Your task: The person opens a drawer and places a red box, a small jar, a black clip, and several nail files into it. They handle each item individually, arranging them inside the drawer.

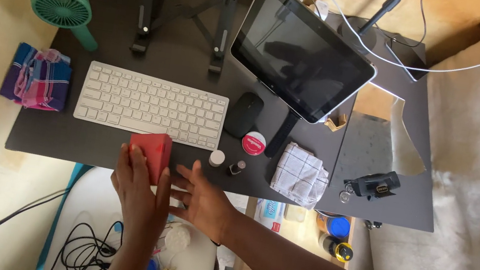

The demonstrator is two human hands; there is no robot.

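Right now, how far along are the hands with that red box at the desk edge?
Already there: the red box stands on the desk, near the keyboard. In hand: the left hand rests against it, fingers up its side; the right hand is open beside it, apart. Not yet lifted or opened.

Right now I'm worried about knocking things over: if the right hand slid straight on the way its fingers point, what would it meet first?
Probably the red box: the right hand points up-left toward it.

Both hands (170, 191) forward, fingers seemingly spread
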